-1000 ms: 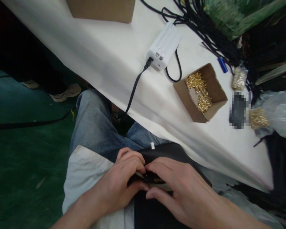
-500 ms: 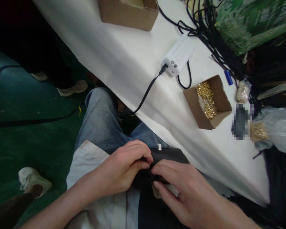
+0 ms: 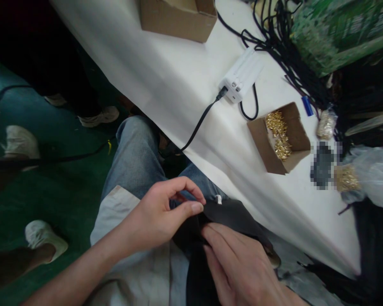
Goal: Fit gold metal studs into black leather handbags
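A black piece of material (image 3: 232,214) lies across my lap, over the blue jeans and a light cloth (image 3: 115,208). My left hand (image 3: 166,212) pinches its upper edge between thumb and index finger. Just to the right, my right hand (image 3: 232,259) is closed on a fold of the same black material, fingers pressed together. A small white tag (image 3: 218,199) sticks up at the material's top edge. The part between my hands is dark and hard to make out.
On the white table (image 3: 185,68) are a cardboard box (image 3: 178,21), a white power bank (image 3: 241,78) with a black cable, a small box of gold pieces (image 3: 264,146), black cords (image 3: 284,59) and plastic bags (image 3: 376,170). Another person's shoes (image 3: 98,117) show at left.
My left thumb and index finger have risen slightly and their arch has widened. My right fingers have come closer together over the black material. Another white shoe has appeared at the left.
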`<state>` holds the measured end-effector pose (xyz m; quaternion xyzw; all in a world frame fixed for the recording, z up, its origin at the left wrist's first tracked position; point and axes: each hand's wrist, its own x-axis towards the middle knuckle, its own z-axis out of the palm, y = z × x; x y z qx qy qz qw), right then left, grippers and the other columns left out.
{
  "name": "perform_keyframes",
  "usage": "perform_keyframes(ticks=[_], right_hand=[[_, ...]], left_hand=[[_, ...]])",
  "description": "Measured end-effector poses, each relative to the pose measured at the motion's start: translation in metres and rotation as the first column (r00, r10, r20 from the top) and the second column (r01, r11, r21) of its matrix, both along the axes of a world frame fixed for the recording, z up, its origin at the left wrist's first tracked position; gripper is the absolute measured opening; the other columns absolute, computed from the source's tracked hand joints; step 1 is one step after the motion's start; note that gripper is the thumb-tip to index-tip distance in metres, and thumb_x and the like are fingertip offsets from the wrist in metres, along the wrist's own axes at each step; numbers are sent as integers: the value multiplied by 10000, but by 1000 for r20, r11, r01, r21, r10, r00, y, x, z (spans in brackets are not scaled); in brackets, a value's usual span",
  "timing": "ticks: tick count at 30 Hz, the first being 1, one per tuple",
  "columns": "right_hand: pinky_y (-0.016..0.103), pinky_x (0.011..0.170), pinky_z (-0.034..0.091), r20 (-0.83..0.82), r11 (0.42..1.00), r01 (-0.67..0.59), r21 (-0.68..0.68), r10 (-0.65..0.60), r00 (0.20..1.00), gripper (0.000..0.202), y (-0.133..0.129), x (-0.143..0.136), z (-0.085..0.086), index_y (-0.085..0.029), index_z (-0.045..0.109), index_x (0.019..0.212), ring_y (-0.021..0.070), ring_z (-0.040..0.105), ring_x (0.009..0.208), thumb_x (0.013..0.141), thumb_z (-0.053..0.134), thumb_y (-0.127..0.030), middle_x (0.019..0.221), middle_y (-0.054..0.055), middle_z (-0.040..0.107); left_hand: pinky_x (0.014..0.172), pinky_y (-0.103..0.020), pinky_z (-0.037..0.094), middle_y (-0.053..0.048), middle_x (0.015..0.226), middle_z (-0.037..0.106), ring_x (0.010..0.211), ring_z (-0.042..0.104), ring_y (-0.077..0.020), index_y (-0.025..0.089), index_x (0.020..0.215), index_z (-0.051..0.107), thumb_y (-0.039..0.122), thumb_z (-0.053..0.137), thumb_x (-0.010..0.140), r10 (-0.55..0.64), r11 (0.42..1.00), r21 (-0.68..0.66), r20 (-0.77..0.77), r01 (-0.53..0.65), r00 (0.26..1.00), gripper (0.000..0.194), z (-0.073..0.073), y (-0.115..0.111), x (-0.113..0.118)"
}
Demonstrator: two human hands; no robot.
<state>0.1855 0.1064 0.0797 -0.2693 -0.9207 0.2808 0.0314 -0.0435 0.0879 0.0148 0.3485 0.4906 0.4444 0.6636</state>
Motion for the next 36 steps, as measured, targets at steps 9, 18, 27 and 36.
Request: perform_keyframes(ticks=[9,18,27,36], right_hand=[[374,760,631,-36,991,-54,124,59,998,185,-8,1,-4,-118,663,1189,261,792,852,1107,508,-58,1018,143,817],[368,763,602,7,1000,26,-17,-26,1000,179,-16,3,-10,-148,639,1234,250,760,865,1109,521,-96,1041,102,778],[317,932,621,88,918,161,-361,-139,986,272,7,17,-4,-250,685,1342,210,807,1077,1099,661,-129,1235,41,821],[357,788,556,129,962,53,-268,-18,991,197,18,14,-2,-164,719,1217,247,773,879,1126,549,-124,1032,81,787]], left_hand=[[593,-249,450,35,881,767,697,649,-122,228,1027,774,308,754,997,-23,999,-44,-237,13,971,87,9,12,-11],[755,-299,500,43,906,796,858,736,-170,245,960,767,303,796,988,-204,975,31,-283,221,937,71,23,19,1],[847,-310,596,8,1092,829,992,783,-205,255,1118,782,299,732,1023,-278,957,2,-264,289,923,115,5,-3,-14],[678,-253,573,-11,1075,845,900,798,-192,248,1151,793,361,705,1060,-235,969,-2,-318,247,919,169,7,-5,-13]])
